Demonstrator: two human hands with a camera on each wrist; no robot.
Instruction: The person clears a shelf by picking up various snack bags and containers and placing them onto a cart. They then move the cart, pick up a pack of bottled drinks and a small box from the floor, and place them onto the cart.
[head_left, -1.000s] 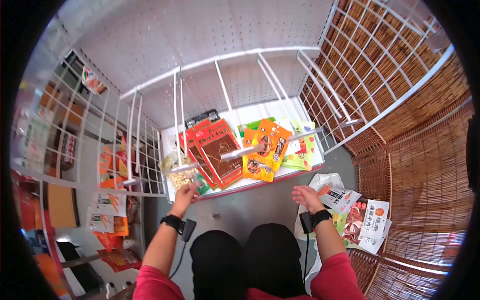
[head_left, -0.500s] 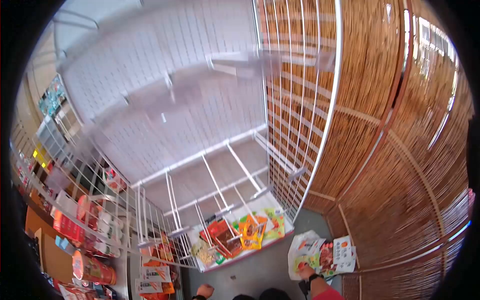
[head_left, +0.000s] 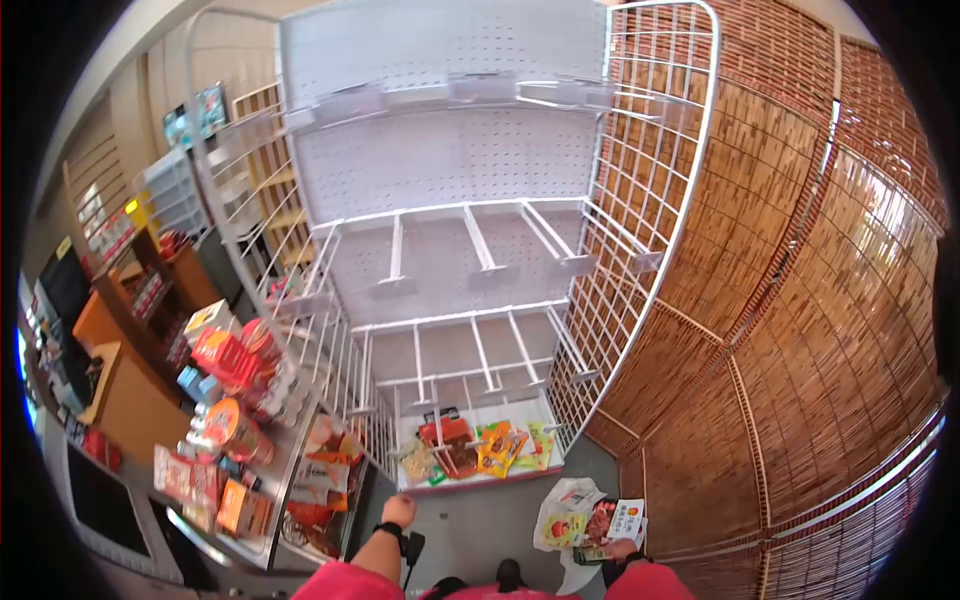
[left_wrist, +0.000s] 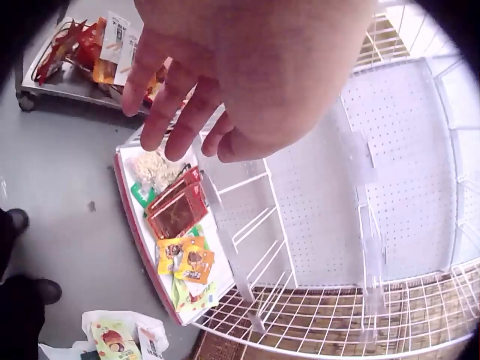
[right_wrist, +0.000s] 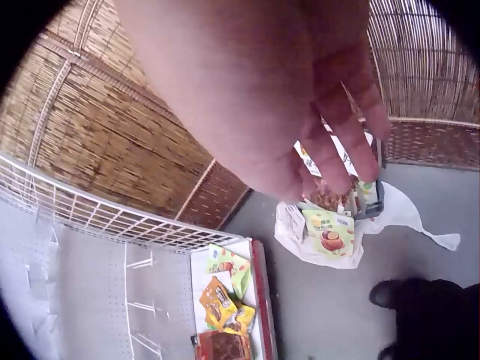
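Observation:
My left hand [head_left: 398,510] hovers in front of the display rack's bottom shelf, holding nothing. Its fingers hang loosely bent in the left wrist view, where the hand [left_wrist: 240,75] overlaps the shelf. On that shelf lie a bag of pale puffed snacks [left_wrist: 156,171], red-brown flat packets [left_wrist: 178,214], orange-yellow pouches [left_wrist: 187,259] and a light green pouch [left_wrist: 193,295]. My right hand [head_left: 622,549] is low at the right, over a white plastic bag [head_left: 552,508] of snack packets. Loosely spread fingers [right_wrist: 362,161] overlap those packets, among them a green pouch [right_wrist: 330,232].
A white wire rack [head_left: 450,325] with hook arms and mesh sides stands ahead. Woven reed screens [head_left: 740,420] line the right side. A metal cart [head_left: 283,500] with stacked snack packs and a tub [head_left: 236,432] stands at the left. Grey floor [head_left: 470,535] lies between.
The view has tilted up and drawn back, showing the whole rack. My right hand has moved from beside the shelf down to the white bag; my left hand is farther from the shelf.

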